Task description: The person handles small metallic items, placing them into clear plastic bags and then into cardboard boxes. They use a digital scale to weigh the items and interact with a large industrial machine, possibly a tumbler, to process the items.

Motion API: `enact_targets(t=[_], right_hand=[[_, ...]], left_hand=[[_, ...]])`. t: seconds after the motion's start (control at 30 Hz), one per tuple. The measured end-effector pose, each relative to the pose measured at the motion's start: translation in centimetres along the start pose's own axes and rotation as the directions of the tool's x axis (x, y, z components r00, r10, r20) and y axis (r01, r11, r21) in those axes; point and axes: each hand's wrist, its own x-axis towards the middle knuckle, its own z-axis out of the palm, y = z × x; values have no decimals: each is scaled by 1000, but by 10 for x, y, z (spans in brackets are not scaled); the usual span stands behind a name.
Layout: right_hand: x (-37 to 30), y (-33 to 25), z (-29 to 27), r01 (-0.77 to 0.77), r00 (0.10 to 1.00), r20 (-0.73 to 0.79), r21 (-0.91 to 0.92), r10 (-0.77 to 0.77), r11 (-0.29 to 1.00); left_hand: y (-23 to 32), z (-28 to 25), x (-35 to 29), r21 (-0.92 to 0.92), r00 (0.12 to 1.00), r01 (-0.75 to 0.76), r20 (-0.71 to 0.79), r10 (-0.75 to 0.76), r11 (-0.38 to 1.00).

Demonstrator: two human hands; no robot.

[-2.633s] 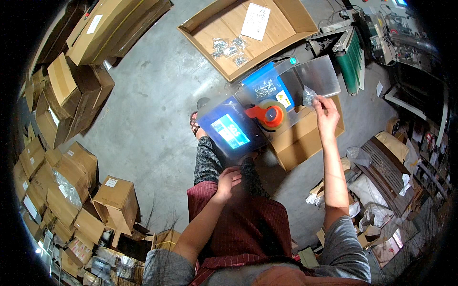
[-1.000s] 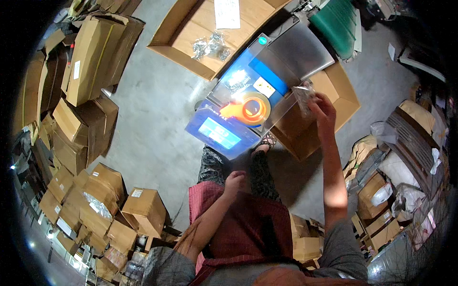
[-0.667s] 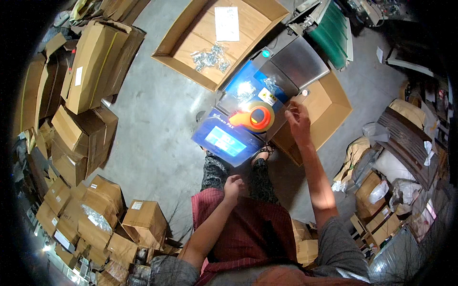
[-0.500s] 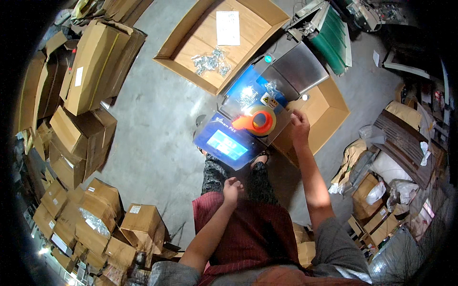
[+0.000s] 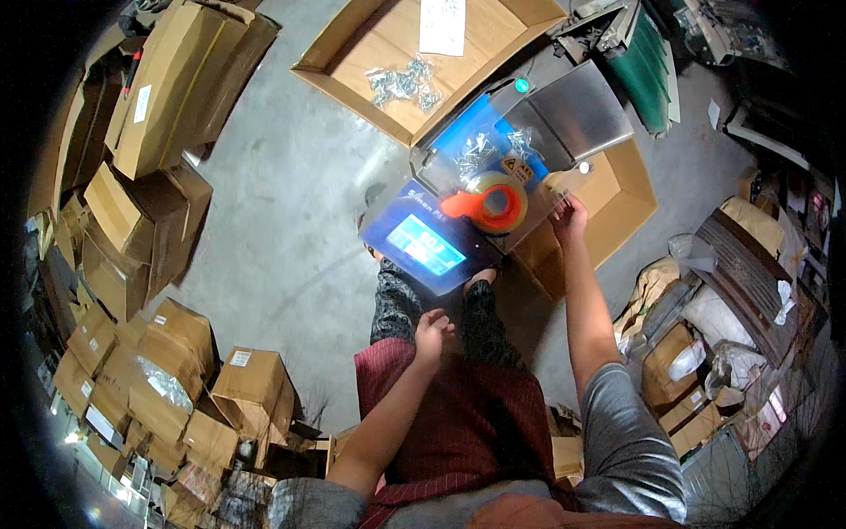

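Observation:
A bagging machine with a dark blue panel and a lit screen (image 5: 427,244) stands before my knees. On its clear cover lies an orange tape dispenser (image 5: 467,207) with a roll of tape. Small metal screws (image 5: 476,154) show through the cover over a blue surface, with another cluster of screws (image 5: 520,141) beside them. My right hand (image 5: 570,218) is at the cover's right edge, fingers bent together; what they grip is hidden. In front of my apron, my left hand (image 5: 434,335) hangs loosely curled, fingers a little apart and holding nothing.
Beyond the machine, a shallow cardboard box (image 5: 352,99) holds several clear bags of screws (image 5: 404,84) and a white sheet (image 5: 442,26). Another open carton (image 5: 630,189) stands right of the machine. A green conveyor (image 5: 648,79) is at the far right. Stacked cartons (image 5: 172,97) line the left.
The view has shifted slightly, so the machine sits a little farther right. My left hand's fingers have loosened. My right hand stays by the cover's edge, and the screen shows more clearly.

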Motion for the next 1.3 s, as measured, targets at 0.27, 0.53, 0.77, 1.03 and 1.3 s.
enact_targets(t=[0.27, 0.53, 0.77, 1.03, 1.3], right_hand=[[19, 14, -28, 30, 993, 109, 23, -32, 999], [26, 18, -26, 72, 997, -9, 114, -71, 991], [-71, -10, 19, 437, 855, -184, -250, -485, 864], [-167, 11, 120, 729, 482, 790, -602, -378, -327], [-158, 13, 105, 675, 471, 835, -548, -283, -494]], left_hand=[[-8, 8, 4, 106, 1000, -1, 5, 1, 994], [2, 21, -9, 214, 999, 50, -31, -44, 976], [-15, 13, -1, 170, 997, 2, -77, 12, 986], [100, 48, -7, 586, 518, -724, 112, 848, 365], [272, 162, 33, 780, 234, -563, 469, 852, -275]])
